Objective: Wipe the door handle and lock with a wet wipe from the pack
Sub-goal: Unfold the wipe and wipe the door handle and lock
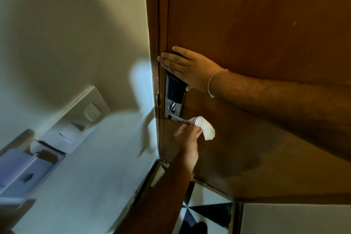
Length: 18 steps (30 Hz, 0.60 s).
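A brown wooden door (256, 15) carries a lock (175, 87) with a black panel on a silver plate. Below it a silver lever handle (179, 118) sticks out to the right. My left hand (188, 138) reaches up from below and grips a bunched white wet wipe (206, 129), which is pressed against the free end of the handle. My right hand (190, 66) lies flat on the door with its fingers spread, covering the top edge of the lock. The wipe pack is not in view.
The door frame (158, 34) meets a pale wall on the left. That wall holds a white switch plate (91, 113) and a card-holder box (28, 173). Black-and-white patterned floor tiles (207, 209) show below the door, beside a white surface (294, 218).
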{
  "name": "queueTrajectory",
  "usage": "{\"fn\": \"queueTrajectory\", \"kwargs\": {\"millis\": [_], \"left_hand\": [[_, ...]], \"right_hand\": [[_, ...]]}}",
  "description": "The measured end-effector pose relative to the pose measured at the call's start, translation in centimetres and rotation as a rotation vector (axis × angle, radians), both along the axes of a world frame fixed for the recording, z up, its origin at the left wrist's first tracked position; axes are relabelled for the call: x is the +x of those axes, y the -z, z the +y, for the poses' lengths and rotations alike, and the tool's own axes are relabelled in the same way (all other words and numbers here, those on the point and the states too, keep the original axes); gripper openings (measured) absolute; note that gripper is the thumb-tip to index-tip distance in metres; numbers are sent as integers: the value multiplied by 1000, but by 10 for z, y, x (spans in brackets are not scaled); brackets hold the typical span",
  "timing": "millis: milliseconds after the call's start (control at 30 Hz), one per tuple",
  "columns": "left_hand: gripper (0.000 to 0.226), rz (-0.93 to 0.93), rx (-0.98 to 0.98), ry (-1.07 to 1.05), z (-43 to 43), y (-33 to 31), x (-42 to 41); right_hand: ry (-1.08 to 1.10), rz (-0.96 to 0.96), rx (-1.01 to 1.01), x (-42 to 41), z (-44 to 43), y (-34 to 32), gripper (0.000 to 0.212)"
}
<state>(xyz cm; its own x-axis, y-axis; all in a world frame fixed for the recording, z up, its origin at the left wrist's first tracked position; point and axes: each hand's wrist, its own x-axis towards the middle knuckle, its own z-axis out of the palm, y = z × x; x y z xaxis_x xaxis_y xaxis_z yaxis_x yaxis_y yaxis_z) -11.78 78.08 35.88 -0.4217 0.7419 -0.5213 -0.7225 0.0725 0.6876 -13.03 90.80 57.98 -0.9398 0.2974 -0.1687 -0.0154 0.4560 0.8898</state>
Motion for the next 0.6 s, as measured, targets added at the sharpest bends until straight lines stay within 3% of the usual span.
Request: {"fn": "queueTrajectory", "kwargs": {"millis": [167, 267, 433, 600], "left_hand": [[15, -108, 43, 10, -15, 17, -12], [23, -278, 117, -78, -18, 19, -14], [26, -571, 78, -273, -3, 10, -31], [20, -510, 85, -244, 22, 1, -64]], "right_hand": [[-11, -2, 19, -1, 1, 0, 120], [-8, -3, 7, -1, 0, -1, 118], [-1, -11, 13, -1, -2, -3, 116], [13, -19, 20, 0, -3, -3, 117]]}}
